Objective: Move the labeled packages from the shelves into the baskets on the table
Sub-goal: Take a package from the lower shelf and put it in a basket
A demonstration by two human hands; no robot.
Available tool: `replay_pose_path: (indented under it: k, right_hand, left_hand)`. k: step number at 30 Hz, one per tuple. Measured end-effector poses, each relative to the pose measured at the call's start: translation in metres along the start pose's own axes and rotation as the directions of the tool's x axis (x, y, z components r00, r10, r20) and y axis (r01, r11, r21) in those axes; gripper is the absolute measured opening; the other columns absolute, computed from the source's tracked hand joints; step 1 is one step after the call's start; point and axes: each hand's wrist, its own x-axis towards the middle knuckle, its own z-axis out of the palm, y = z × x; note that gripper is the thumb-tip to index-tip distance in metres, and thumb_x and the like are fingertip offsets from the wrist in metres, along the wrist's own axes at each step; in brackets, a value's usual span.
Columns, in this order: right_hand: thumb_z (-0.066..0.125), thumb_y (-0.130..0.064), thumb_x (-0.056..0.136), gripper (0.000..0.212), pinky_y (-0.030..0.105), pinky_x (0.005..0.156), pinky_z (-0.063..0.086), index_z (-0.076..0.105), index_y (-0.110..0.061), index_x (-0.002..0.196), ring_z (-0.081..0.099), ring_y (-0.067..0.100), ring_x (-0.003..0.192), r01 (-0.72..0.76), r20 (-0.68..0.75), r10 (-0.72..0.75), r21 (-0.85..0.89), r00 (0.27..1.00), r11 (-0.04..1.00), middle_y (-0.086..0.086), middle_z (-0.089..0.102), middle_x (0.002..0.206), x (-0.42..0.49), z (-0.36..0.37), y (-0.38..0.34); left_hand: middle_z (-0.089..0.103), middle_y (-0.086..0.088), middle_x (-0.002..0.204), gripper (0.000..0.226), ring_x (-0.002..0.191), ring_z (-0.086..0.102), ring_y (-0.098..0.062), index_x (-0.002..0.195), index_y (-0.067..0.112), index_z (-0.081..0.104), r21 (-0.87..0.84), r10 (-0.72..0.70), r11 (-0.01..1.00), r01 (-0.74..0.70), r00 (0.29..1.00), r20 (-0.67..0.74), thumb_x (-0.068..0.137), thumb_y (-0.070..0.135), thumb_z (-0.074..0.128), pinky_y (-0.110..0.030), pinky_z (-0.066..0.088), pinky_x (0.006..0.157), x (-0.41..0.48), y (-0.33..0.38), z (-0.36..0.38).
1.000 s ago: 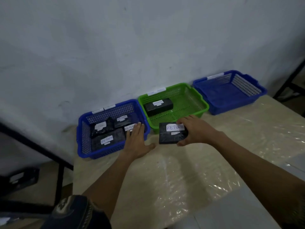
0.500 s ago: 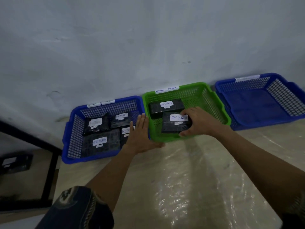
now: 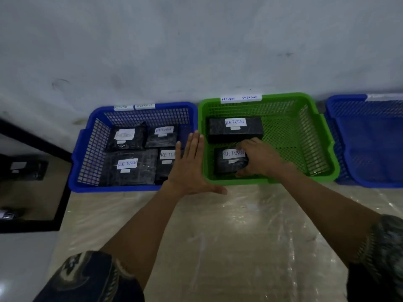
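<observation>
**Down into the green basket**

At 6 o'clock, nearest, plastic-covered tabletop [image 3: 218, 236]. Further out at 11 o'clock, left hand [image 3: 189, 168], fingers straight and spread wide, holding nothing, over the seam between left blue basket [image 3: 87, 149] and green basket [image 3: 322, 131]. At 12 o'clock, right hand [image 3: 259, 159], fingers curled round the RETURN package [image 3: 229, 164]. A second ago carried above the tabletop, now lowered into the green basket's near-left corner, just in front of a second package [image 3: 235, 129]. Likely only the release left. Farthest, at 2 o'clock, right blue basket [image 3: 370, 149].
</observation>
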Motion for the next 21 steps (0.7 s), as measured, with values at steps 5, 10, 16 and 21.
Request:
replay_pose_path:
  k: [5, 10, 16, 21]
  right_hand:
    - [0.077, -0.061, 0.059, 0.089, 0.037, 0.096, 0.041, 0.045, -0.019, 0.131, 0.042, 0.021, 0.119, 0.020, 0.022, -0.020, -0.020, 1.000, 1.000, 0.000, 0.050, 0.129, 0.010, 0.016, 0.001]
    - [0.076, -0.062, 0.060, 0.088, 0.037, 0.096, 0.039, 0.043, -0.021, 0.130, 0.040, 0.021, 0.120, 0.038, 0.005, -0.037, -0.074, 0.999, 0.997, 0.000, 0.048, 0.129, 0.018, 0.024, -0.003]
    - [0.076, -0.064, 0.059, 0.089, 0.038, 0.096, 0.040, 0.042, -0.023, 0.130, 0.040, 0.021, 0.119, 0.051, 0.018, -0.050, -0.085, 0.999, 0.995, 0.000, 0.047, 0.128, 0.023, 0.027, -0.004]
    - [0.074, -0.069, 0.057, 0.093, 0.040, 0.096, 0.038, 0.040, -0.024, 0.131, 0.039, 0.022, 0.121, 0.030, 0.051, -0.027, -0.076, 0.998, 0.997, 0.002, 0.044, 0.129, 0.023, 0.025, -0.005]
  left_hand:
    - [-0.029, -0.007, 0.156, 0.152, 0.143, -0.029, -0.020, 0.147, 0.006, -0.022, 0.013, -0.025, 1.000, 0.025, 1.000, -0.018, 0.044, 0.101, 0.038, -0.054, -0.012, 0.116, 0.000, 0.002, 0.005]
    - [-0.027, -0.008, 0.157, 0.149, 0.143, -0.027, -0.021, 0.147, 0.005, -0.021, 0.020, -0.025, 0.999, 0.026, 0.999, -0.022, 0.047, 0.100, 0.036, -0.054, -0.012, 0.116, -0.001, 0.003, 0.005]
    - [-0.026, -0.008, 0.157, 0.149, 0.144, -0.027, -0.021, 0.148, 0.005, -0.019, 0.006, -0.026, 1.000, 0.026, 0.999, -0.024, 0.046, 0.099, 0.036, -0.053, -0.012, 0.116, 0.001, 0.003, 0.006]
    - [-0.028, -0.007, 0.156, 0.149, 0.143, -0.028, -0.020, 0.148, 0.006, -0.020, 0.001, -0.018, 1.000, 0.018, 1.000, -0.018, 0.046, 0.099, 0.035, -0.052, -0.013, 0.117, 0.000, 0.002, 0.006]
